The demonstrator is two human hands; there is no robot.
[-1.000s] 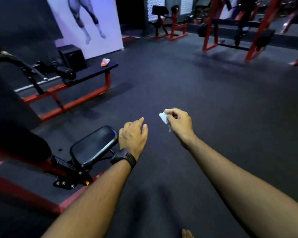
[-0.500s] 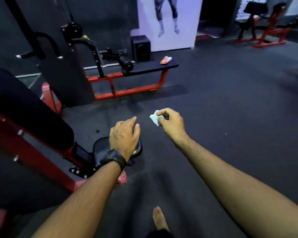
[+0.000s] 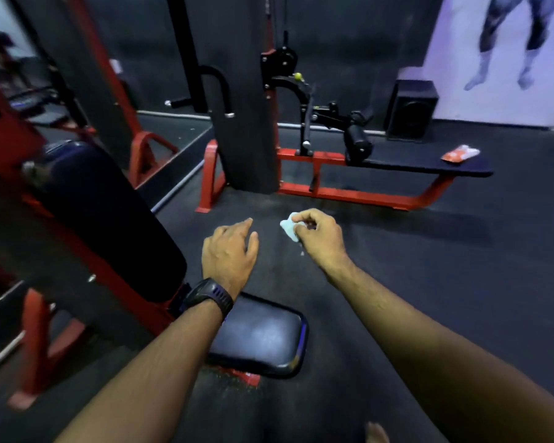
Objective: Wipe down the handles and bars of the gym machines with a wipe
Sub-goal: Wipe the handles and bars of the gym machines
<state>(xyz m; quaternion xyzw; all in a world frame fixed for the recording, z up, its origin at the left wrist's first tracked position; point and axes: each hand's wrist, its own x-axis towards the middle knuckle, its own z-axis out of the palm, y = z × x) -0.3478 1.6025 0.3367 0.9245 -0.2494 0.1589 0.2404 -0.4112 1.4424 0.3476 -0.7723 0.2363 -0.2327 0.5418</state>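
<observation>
Commercial gym. Evidence: tall black weight-stack column [image 3: 247, 123] on red steel frame, long flat black padded bench [image 3: 429, 166] on red legs, square black padded seat [image 3: 263, 340], dark rubber floor [image 3: 445, 282], wall poster of muscular legs [image 3: 509, 43], black speaker box [image 3: 411, 107] against the wall.

Two hands: left hand [image 3: 229, 251], right hand [image 3: 317, 238]; one wipe [image 3: 289, 230]; one wristwatch [image 3: 210, 297]; one seat pad [image 3: 259, 340]; one roller pad [image 3: 359, 143]; one speaker [image 3: 411, 108]; one red packet [image 3: 460, 153]; one poster [image 3: 461, 43]; one bare foot [image 3: 376, 433].

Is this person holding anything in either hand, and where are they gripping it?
The right hand pinches a crumpled pale wipe by its edge with the fingertips. The left hand holds nothing.
</observation>
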